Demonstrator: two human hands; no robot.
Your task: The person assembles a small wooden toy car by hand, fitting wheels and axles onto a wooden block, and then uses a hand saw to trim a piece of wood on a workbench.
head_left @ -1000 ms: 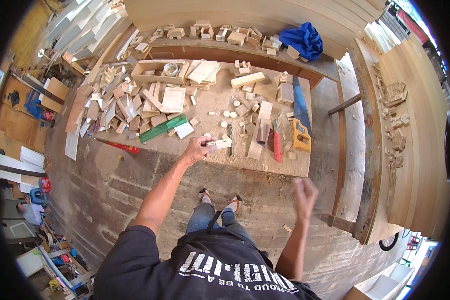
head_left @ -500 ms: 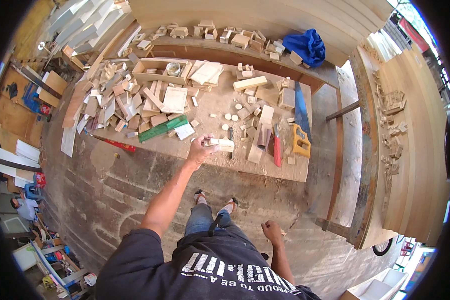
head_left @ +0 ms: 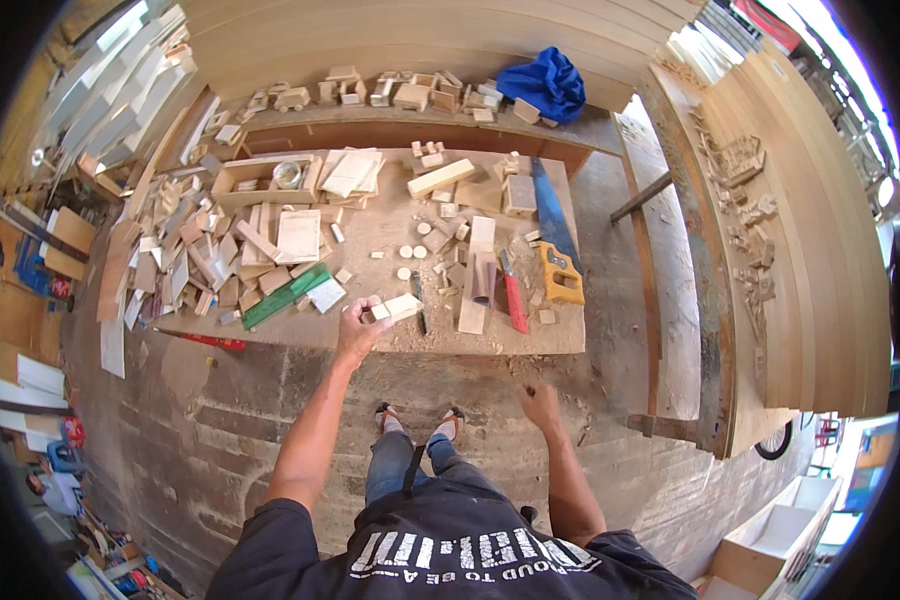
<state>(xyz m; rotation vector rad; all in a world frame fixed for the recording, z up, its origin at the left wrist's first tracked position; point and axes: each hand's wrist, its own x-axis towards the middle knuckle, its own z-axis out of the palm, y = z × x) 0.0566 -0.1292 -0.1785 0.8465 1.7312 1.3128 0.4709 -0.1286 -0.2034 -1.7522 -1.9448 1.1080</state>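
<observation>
Our left hand [head_left: 356, 325] pinches a wooden block [head_left: 402, 306]; whether our right hand [head_left: 541, 406] is clenched, we cannot tell. Round discs [head_left: 403, 273] lie apart, unattached.

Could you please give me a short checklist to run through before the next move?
1. Left hand gripping the pale wooden piece: ok.
2. Right hand empty: cannot tell; it is curled.
3. Saw lying apart from both hands: ok.
4. Red tool resting on the worktable, unheld: ok.
5. The worktable free of loose wood pieces: not ok; they crowd its left side.
</observation>
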